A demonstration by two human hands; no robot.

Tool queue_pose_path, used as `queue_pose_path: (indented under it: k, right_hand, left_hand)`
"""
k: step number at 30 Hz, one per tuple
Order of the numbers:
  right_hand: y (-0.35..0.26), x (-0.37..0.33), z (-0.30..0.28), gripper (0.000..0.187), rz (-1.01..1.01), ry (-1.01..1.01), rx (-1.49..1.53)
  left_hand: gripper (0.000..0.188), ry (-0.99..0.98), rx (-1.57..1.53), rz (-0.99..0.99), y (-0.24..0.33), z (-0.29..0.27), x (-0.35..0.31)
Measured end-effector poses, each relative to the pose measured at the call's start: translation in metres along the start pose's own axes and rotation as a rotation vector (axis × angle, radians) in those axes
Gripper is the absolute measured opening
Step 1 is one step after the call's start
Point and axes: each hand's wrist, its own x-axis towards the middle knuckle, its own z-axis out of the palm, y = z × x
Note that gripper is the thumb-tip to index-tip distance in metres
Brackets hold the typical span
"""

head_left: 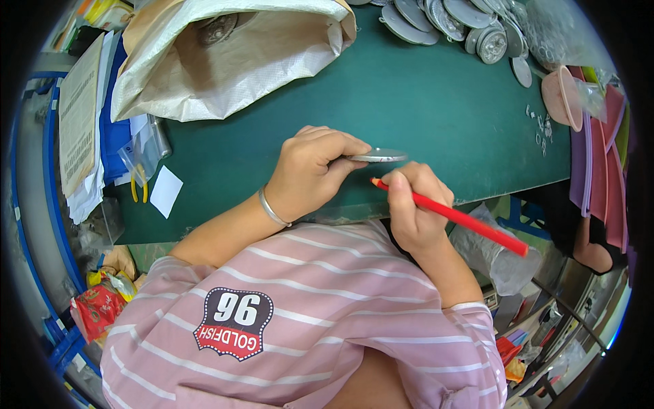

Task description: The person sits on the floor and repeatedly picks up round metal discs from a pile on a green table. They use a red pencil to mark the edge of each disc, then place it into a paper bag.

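Between the thumb and fingers of my left hand (310,167) is a round silver metal disc (381,156), seen nearly edge-on above the green table (272,109). A metal bangle circles that wrist. My right hand (417,204) grips a red pencil (470,223), its pointed end toward the left and just below the disc. A small gap shows between the pencil tip and the disc. The underside of the disc is hidden from view.
A large white woven sack (252,82) with a metal piece inside stands at the back left. Several silver discs (470,13) lie piled at the back right, near a pink cup (562,99) and small metal rings (541,129). Papers (78,116) and yellow-handled pliers (139,184) are at the left.
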Motion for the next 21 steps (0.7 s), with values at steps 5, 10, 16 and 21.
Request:
queue_pose_path:
  k: [5, 10, 16, 21]
  right_hand:
    - [0.004, 0.019, -0.004, 0.017, -0.241, 0.069, -0.088]
    - [0.018, 0.009, 0.003, 0.020, -0.112, 0.082, 0.065]
    - [0.025, -0.003, -0.001, 0.024, 0.158, 0.173, 0.422]
    - [0.031, -0.007, -0.007, 0.025, 0.234, 0.191, 0.477]
  left_hand:
    - [0.015, -0.003, -0.009, 0.063, 0.001, -0.002, 0.002]
    - [0.017, -0.017, -0.008, 0.016, 0.006, -0.005, 0.002]
    - [0.014, -0.013, -0.061, -0.166, -0.002, -0.001, 0.001]
    - [0.015, 0.006, -0.121, -0.084, -0.001, -0.003, 0.000]
